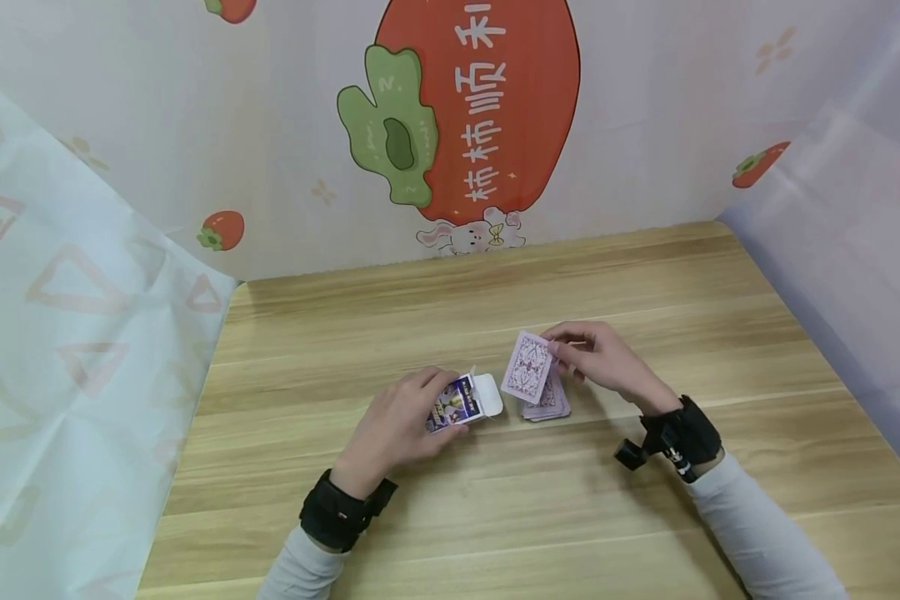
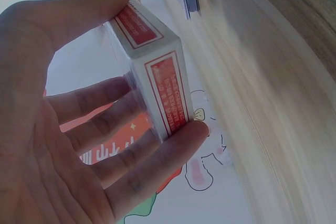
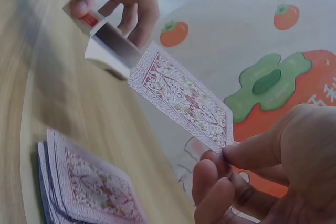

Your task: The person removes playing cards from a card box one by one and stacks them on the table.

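Plainly, the largest thing is the printed backdrop (image 1: 285, 125), a smooth, pale sheet bearing a big orange-red persimmon with white Chinese characters. Below it spreads the desk (image 1: 495, 517), flat, with streaky, yellowish wood grain.

The left hand (image 1: 405, 421) holds a card box (image 1: 453, 406), thumb along one narrow side and fingers along the opposite one. The box is a slim, sharp-cornered block of thin, white-edged cardboard; its top face is dark blue with a pale figure, its sides carry red panels of light lettering inside fine red lines. Its open end points toward the cards, a rounded white flap (image 1: 489, 393) sticking out.

Just beside it on the desk lies a loosely squared pile of cards (image 1: 551, 404), edges staggered, patterned backs up. Above that, the right hand (image 1: 603, 358) pinches a playing card (image 1: 527, 367) near one corner, tilted: a thin rectangle, finely textured, with pale lilac borders around reddish-purple scrollwork.
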`<control>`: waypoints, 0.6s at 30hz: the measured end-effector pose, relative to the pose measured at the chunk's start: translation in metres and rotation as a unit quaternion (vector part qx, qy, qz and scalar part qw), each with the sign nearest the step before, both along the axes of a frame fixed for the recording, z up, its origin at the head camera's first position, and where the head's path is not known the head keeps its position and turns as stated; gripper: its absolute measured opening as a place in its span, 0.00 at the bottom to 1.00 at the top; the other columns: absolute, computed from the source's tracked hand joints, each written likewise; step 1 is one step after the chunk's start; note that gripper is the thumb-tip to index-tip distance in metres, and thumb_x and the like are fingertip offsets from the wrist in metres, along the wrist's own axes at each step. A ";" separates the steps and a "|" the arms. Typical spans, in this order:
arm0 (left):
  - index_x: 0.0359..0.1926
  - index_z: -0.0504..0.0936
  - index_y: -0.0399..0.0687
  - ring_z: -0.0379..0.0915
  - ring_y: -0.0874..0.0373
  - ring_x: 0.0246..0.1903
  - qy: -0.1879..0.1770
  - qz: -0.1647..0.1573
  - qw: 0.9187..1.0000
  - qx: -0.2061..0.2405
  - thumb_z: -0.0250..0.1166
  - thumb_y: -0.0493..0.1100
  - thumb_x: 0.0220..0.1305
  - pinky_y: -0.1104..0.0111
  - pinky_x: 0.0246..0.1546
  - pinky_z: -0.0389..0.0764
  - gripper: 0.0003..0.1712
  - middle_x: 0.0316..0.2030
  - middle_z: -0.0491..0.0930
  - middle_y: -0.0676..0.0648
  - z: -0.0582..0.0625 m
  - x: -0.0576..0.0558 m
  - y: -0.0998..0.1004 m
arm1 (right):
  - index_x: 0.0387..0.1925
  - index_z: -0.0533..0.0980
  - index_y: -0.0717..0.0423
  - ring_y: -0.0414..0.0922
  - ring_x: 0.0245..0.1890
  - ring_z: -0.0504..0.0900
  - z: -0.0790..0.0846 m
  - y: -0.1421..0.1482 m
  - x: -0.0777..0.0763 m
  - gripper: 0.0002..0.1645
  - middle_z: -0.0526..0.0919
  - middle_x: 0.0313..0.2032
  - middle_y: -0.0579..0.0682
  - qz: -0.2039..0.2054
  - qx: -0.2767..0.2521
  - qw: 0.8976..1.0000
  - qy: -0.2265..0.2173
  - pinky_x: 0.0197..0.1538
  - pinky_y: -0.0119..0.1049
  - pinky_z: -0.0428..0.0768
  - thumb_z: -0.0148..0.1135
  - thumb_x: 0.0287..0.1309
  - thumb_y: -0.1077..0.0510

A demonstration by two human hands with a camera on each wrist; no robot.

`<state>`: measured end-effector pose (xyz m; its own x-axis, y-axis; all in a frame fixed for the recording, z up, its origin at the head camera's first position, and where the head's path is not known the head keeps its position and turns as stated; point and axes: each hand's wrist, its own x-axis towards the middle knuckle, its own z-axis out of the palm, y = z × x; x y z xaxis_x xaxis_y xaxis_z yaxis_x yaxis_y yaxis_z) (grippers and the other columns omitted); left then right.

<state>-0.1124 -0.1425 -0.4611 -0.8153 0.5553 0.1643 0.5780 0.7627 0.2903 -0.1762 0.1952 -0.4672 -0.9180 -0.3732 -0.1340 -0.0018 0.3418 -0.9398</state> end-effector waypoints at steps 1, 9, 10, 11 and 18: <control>0.68 0.79 0.48 0.85 0.47 0.54 0.000 -0.001 1.000 0.000 0.81 0.60 0.59 0.55 0.51 0.88 0.42 0.58 0.85 0.42 0.000 0.000 0.000 | 0.59 0.82 0.65 0.50 0.30 0.84 -0.002 0.001 -0.001 0.16 0.85 0.42 0.64 -0.006 -0.003 1.000 -0.002 0.28 0.35 0.80 0.60 0.77 0.61; 0.68 0.79 0.48 0.85 0.48 0.53 0.002 -0.002 1.000 -0.002 0.81 0.60 0.59 0.56 0.50 0.88 0.41 0.58 0.85 0.42 0.000 0.000 0.000 | 0.51 0.83 0.65 0.47 0.27 0.82 -0.018 0.006 -0.012 0.12 0.85 0.34 0.64 -0.040 0.006 0.999 -0.014 0.26 0.35 0.78 0.66 0.73 0.60; 0.68 0.79 0.48 0.85 0.48 0.53 0.002 -0.002 1.000 -0.002 0.80 0.59 0.59 0.56 0.50 0.88 0.41 0.58 0.85 0.42 0.000 0.000 0.000 | 0.50 0.83 0.64 0.47 0.26 0.81 -0.021 0.007 -0.013 0.12 0.86 0.34 0.63 -0.042 0.010 0.999 -0.015 0.27 0.35 0.78 0.67 0.72 0.60; 0.68 0.79 0.48 0.85 0.48 0.53 0.002 -0.002 1.000 -0.001 0.80 0.59 0.59 0.56 0.49 0.88 0.41 0.58 0.85 0.42 0.000 -0.001 0.000 | 0.50 0.83 0.64 0.47 0.26 0.81 -0.023 0.006 -0.014 0.12 0.86 0.33 0.63 -0.042 0.014 0.999 -0.018 0.27 0.35 0.79 0.67 0.72 0.60; 0.69 0.77 0.45 0.85 0.50 0.52 -0.003 -0.008 1.000 0.013 0.80 0.55 0.61 0.59 0.48 0.88 0.40 0.57 0.85 0.43 -0.001 -0.002 0.000 | 0.48 0.85 0.62 0.47 0.29 0.83 -0.033 0.002 -0.014 0.09 0.88 0.33 0.57 -0.029 0.049 0.998 -0.029 0.29 0.34 0.80 0.66 0.73 0.61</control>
<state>-0.1139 -0.1420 -0.4620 -0.8068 0.5648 0.1733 0.5889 0.7452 0.3128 -0.1902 0.1977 -0.5004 -0.9274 -0.3026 -0.2201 0.0732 0.4301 -0.8998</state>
